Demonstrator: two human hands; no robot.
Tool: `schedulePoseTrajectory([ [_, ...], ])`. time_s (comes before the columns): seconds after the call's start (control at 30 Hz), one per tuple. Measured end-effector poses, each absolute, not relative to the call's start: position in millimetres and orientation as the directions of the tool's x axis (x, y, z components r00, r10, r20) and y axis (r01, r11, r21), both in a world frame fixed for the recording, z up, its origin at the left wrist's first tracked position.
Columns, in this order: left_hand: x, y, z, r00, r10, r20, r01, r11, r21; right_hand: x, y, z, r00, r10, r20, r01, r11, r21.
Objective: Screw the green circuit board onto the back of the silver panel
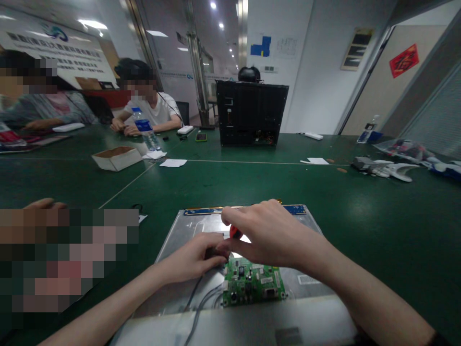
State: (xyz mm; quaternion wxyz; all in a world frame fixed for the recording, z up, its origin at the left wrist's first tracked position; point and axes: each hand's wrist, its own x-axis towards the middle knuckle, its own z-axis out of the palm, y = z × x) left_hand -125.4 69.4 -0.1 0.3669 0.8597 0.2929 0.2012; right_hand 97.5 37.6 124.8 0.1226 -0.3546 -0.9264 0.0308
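A green circuit board (252,283) lies on the silver metal back of a flat display panel (306,240). My right hand (264,230) is above the board's top edge, its fingers closed round a screwdriver (236,232); only part of the red-and-black handle shows, and its tip is hidden. At the board's upper left corner, my left hand (201,255) has thumb and fingers pinched together, but what lies between them is hidden. Grey cables (201,310) run from the board's left side toward me. A blue strip board (294,209) lines the panel's far edge.
On the green table (360,216) stand an open white box (117,158), a water bottle (146,129) and a large black-backed panel (252,113). Tools (382,167) lie at the right. Two people sit across at the left; another head shows behind the black panel.
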Motion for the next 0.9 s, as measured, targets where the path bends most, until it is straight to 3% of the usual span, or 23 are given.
schedulePoseTrajectory([
  [0.9, -125.9, 68.9, -0.8, 0.731, 0.672, 0.121, 0.393, -0.559, 0.730, 97.0, 37.6, 124.8, -0.735, 0.634, 0.240, 0.621, 0.772, -0.137],
])
